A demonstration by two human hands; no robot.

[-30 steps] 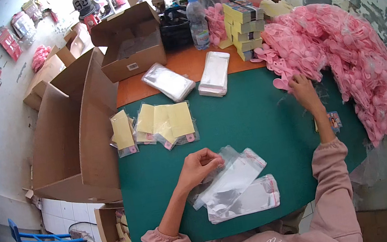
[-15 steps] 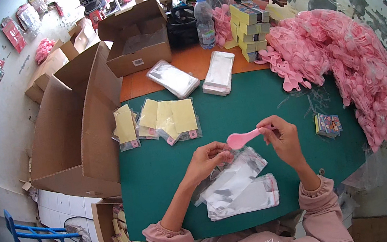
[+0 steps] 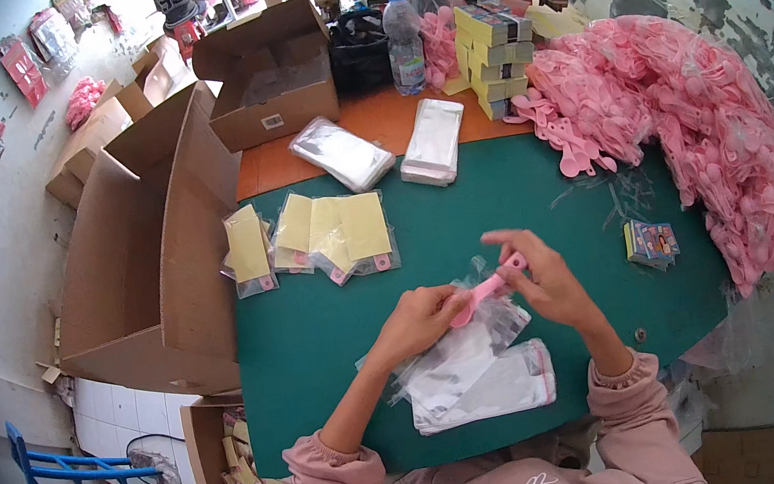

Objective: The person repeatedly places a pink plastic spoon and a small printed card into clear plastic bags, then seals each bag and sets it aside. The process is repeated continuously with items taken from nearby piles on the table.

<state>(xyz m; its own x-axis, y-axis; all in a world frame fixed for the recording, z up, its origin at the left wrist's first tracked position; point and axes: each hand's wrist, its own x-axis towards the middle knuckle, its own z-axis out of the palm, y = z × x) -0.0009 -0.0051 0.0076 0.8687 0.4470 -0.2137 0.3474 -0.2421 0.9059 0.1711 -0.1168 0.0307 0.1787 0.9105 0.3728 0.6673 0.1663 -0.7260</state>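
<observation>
A pink plastic spoon [image 3: 486,290] lies slantwise between my hands, its bowl at the left and its handle rising to the right. My left hand [image 3: 418,322] pinches a clear plastic bag [image 3: 494,318] by the spoon's bowl. How much of the spoon is inside the bag I cannot tell. At the handle's end is my right hand [image 3: 552,285], thumb and fingers around it, the index finger stretched out. Beneath both hands, loose clear bags [image 3: 496,389] are spread in a pile on the green tabletop [image 3: 325,363].
Packed bags with yellow cards [image 3: 344,228] lie at the left, beside a big open carton [image 3: 119,274]. Two stacks of clear bags [image 3: 433,141] are farther back. A large heap of pink spoons [image 3: 689,103] curves along the right, near a small card stack [image 3: 650,243].
The spoon has moved down and now tilts, handle up, against the bag by my left hand. My right hand has shifted down and left, its index finger stretching out.
</observation>
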